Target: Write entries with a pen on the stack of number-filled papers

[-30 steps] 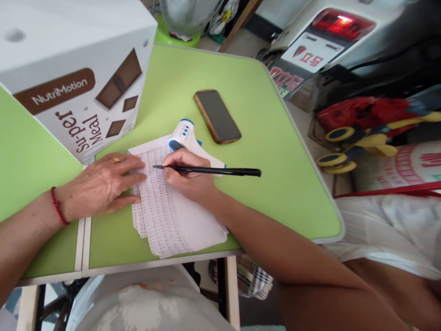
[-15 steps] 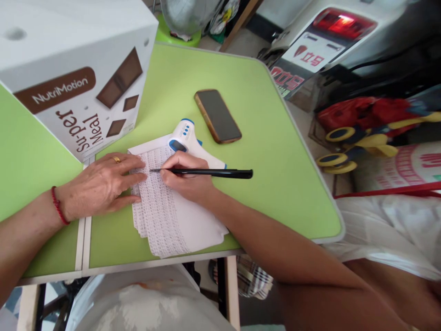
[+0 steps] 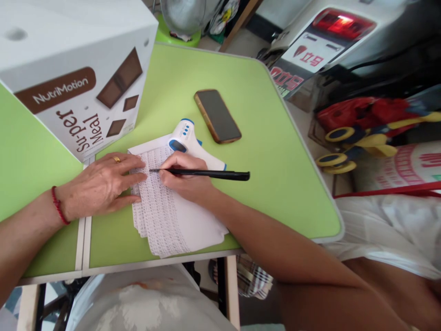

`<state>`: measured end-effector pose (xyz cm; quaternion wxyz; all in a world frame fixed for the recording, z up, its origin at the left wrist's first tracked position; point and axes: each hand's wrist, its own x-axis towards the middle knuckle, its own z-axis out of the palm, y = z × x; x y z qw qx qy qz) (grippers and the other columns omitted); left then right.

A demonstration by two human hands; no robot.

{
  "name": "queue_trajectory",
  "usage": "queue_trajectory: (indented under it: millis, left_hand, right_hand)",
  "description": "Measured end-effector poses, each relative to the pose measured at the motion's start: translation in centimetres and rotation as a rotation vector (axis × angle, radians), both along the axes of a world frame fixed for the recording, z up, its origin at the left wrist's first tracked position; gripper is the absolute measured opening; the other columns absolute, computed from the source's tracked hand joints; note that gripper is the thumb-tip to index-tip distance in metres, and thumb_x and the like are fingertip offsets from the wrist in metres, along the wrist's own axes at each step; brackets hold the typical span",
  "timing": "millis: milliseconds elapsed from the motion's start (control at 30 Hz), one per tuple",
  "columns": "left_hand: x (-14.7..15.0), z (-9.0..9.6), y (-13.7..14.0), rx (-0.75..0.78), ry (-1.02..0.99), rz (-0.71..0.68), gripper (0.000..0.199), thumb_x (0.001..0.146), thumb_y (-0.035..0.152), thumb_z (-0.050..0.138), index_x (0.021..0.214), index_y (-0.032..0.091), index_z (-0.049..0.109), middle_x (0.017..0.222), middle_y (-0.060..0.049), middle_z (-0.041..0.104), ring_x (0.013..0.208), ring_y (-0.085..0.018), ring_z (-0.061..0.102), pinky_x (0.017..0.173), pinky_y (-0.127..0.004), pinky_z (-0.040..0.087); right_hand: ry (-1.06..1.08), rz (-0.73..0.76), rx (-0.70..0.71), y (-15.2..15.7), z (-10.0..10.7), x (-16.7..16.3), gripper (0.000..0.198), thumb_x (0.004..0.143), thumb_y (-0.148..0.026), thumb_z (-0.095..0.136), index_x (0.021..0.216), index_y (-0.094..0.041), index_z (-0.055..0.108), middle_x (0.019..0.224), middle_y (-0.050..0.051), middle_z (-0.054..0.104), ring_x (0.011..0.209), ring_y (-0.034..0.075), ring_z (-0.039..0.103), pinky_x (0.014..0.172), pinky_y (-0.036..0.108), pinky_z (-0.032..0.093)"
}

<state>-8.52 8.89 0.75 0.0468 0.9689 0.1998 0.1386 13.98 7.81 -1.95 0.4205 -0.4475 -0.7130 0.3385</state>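
Note:
My right hand (image 3: 186,177) is closed around a black pen (image 3: 220,174), whose tip meets a sheet of paper (image 3: 161,216) covered with rows of small handwriting. The sheet tops a slightly fanned stack, blank toward its right side. My left hand (image 3: 103,186) lies flat at the stack's left edge, fingers apart, fingertips resting on the paper. It wears a ring, and a red cord bracelet (image 3: 59,205) circles the wrist. Just above my right hand, a white and blue infrared thermometer (image 3: 184,140) lies on the top end of the papers, partly hidden by the hand.
A phone in a brown case (image 3: 218,116) lies on the green folding table (image 3: 282,184). At the left stands a large white NutriMotion box (image 3: 79,105). Beyond the table's right edge are a vehicle's tail light (image 3: 344,25), yellow-handled tools (image 3: 339,133) and a printed sack (image 3: 406,168).
The pen's back end has swung slightly down and left, with a very small shift of my right hand. My left hand and the papers stay put.

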Motion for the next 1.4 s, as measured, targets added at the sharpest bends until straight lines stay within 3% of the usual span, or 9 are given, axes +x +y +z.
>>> queue_trajectory:
  millis: [1400]
  left_hand:
    - [-0.03,-0.03,0.01,-0.013,0.018,0.004,0.032,0.096,0.034,0.052,0.116,0.011,0.063,0.124,-0.018,0.061,0.112,-0.029,0.061,0.100,-0.047,0.049]
  right_hand:
    - [0.001,-0.033,-0.002,0.14,-0.01,0.11,0.010,0.069,-0.015,0.056,0.061,-0.021,0.053,0.055,-0.005,0.053,0.050,0.008,0.043,0.048,0.024,0.039]
